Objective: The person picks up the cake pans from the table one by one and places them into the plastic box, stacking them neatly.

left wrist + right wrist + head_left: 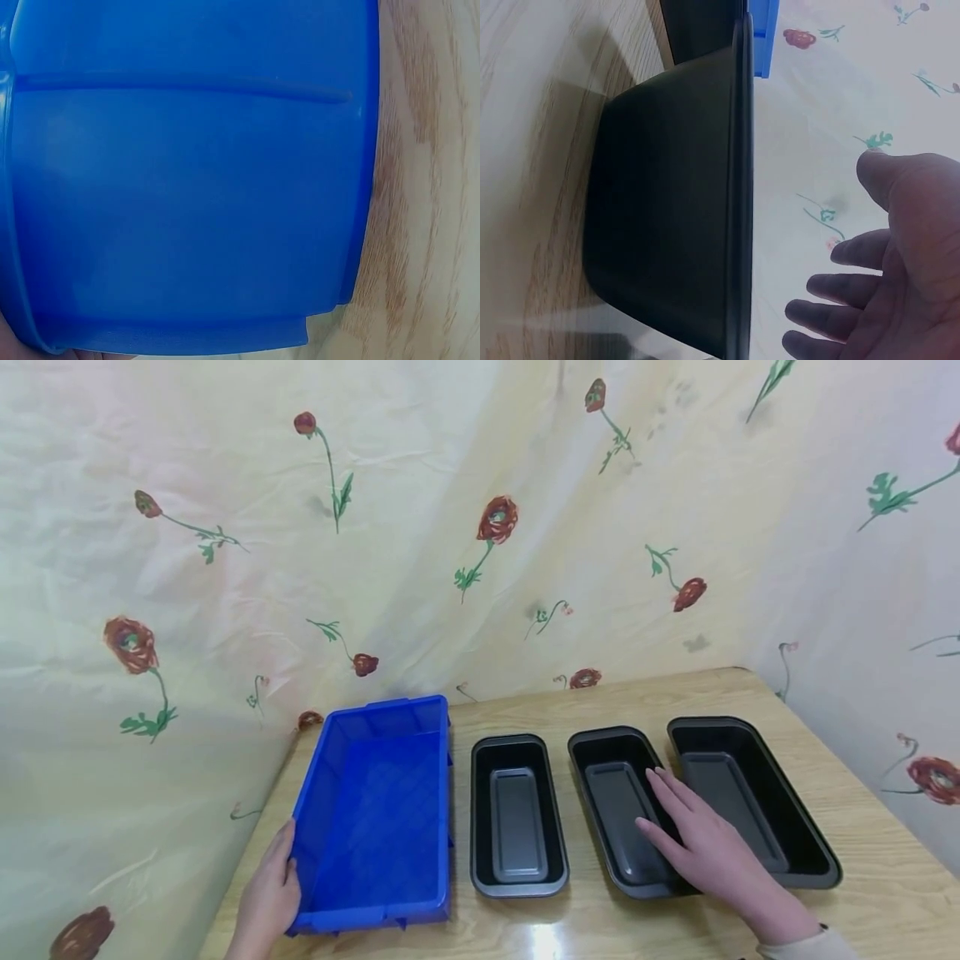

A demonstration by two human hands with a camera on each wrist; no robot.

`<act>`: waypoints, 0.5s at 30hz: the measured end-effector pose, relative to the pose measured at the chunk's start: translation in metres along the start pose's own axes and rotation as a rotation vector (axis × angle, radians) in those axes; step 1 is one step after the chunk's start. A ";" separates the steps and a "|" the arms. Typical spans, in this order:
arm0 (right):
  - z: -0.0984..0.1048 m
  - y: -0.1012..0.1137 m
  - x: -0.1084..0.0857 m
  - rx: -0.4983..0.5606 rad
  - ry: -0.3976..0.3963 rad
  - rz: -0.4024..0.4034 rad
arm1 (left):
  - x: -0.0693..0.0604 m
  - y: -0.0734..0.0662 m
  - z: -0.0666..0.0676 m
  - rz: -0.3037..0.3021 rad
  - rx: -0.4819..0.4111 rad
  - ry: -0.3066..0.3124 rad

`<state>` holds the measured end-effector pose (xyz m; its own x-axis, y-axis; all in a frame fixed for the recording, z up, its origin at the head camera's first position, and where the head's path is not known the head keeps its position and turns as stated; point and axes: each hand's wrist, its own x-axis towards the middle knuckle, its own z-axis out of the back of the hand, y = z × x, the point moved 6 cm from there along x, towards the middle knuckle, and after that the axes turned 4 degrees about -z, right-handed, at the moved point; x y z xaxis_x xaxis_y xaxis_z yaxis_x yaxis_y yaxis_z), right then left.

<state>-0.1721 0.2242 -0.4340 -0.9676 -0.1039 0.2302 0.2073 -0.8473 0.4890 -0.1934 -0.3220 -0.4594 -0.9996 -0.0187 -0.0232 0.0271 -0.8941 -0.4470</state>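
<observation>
On the left of the table lies an empty blue tray point(386, 818); its outer side wall point(187, 187) fills the left wrist view. My left hand point(268, 889) grips the tray's left rim near the front corner. To the tray's right are three dark loaf pans: a narrow one point(519, 827), a middle one point(618, 818) and a right one point(750, 802). Above the middle pan's right edge my right hand point(708, 843) hovers, fingers spread and holding nothing. In the right wrist view, the hand point(900, 270) is apart from a pan's rim point(741, 187).
The wooden table point(600, 702) runs back to a wall covered in flowered cloth point(420, 527). More of that cloth hangs at the left and right sides of the table.
</observation>
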 end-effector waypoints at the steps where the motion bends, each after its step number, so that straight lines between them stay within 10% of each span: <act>1: 0.000 0.000 0.000 0.002 0.006 -0.007 | 0.000 0.001 0.000 0.006 0.001 0.001; 15: -0.002 0.007 0.004 0.027 -0.050 0.004 | 0.001 0.003 -0.001 0.048 -0.005 -0.004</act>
<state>-0.1748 0.2169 -0.4311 -0.9584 -0.0805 0.2738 0.2157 -0.8326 0.5101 -0.1938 -0.3242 -0.4616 -0.9971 -0.0632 -0.0416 0.0751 -0.8900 -0.4497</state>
